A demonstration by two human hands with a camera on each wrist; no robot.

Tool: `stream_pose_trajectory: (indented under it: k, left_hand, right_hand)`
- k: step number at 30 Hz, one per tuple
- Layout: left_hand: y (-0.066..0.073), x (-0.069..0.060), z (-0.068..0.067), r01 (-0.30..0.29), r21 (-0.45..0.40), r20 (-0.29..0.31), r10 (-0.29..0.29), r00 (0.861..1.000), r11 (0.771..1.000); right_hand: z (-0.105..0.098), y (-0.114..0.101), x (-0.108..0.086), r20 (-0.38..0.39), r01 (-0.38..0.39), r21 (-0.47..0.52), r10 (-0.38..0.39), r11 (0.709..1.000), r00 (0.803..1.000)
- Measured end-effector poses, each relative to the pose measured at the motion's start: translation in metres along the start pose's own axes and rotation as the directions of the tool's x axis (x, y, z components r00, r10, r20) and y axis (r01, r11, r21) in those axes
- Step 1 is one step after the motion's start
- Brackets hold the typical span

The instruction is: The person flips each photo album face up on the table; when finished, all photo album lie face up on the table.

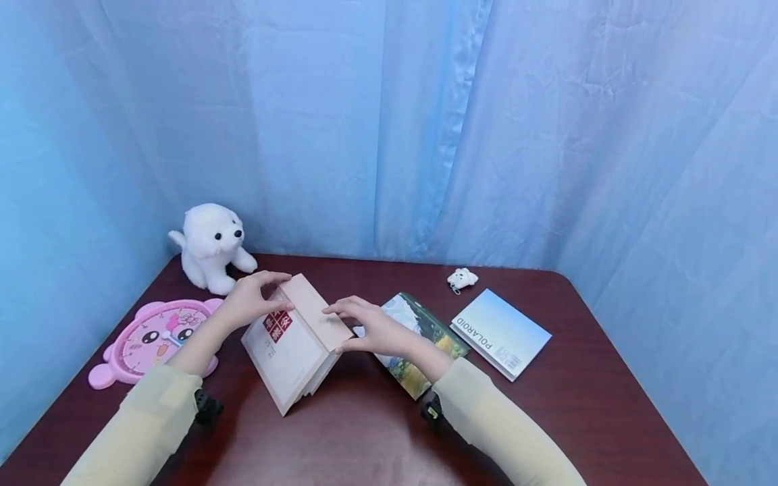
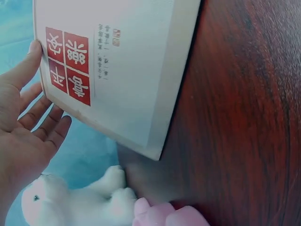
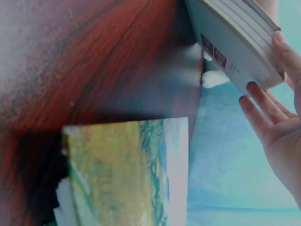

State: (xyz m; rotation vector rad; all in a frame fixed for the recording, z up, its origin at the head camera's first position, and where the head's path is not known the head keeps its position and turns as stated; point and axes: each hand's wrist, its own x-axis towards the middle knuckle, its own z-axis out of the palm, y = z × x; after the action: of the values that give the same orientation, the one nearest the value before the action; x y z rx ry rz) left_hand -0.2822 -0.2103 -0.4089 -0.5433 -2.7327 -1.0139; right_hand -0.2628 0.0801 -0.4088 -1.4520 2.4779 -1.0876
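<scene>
A cream book (image 1: pixel 286 368) with a red block of white characters stands tilted on the table, spine upward and covers sloping apart. My left hand (image 1: pixel 240 304) grips its upper far-left end, thumb on the spine edge and fingers beyond it, as the left wrist view shows with the hand (image 2: pixel 23 127) beside the cover (image 2: pixel 127 94). At the near-right end of the spine, my right hand (image 1: pixel 379 329) holds the book between thumb and fingers. The right wrist view shows page edges (image 3: pixel 240 19) between the covers. Under my right forearm lies a painted-cover book (image 1: pixel 416 378), partly hidden.
Left of the cream book is a pink cartoon clock (image 1: pixel 136 344), partly behind my left arm. A white plush dog (image 1: pixel 209 246) sits at the back left. On the right lie a blue-and-white POLAROID book (image 1: pixel 507 331) and a small white plush keychain (image 1: pixel 462 278). Curtains hang behind the table (image 1: pixel 340 439).
</scene>
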Motion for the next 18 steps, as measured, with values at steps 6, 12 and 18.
stream_pose_trajectory:
  k: [6, 12, 18]
  left_hand:
    - [0.012, -0.003, -0.008, -0.016, 0.002, 0.001, 0.016, 1.0, 1.0]
    - [0.021, -0.004, -0.011, -0.037, 0.014, -0.012, 0.037, 0.999, 0.999]
    - [0.026, -0.003, -0.011, -0.078, 0.019, -0.067, 0.079, 0.995, 0.997]
  right_hand:
    - [0.0, -0.008, -0.002, -0.045, -0.002, 0.15, 0.009, 0.989, 0.999]
    - [-0.006, -0.026, -0.006, -0.078, -0.025, 0.233, 0.044, 0.972, 0.996]
    - [-0.006, -0.017, -0.01, -0.116, -0.019, 0.299, 0.056, 0.954, 0.992]
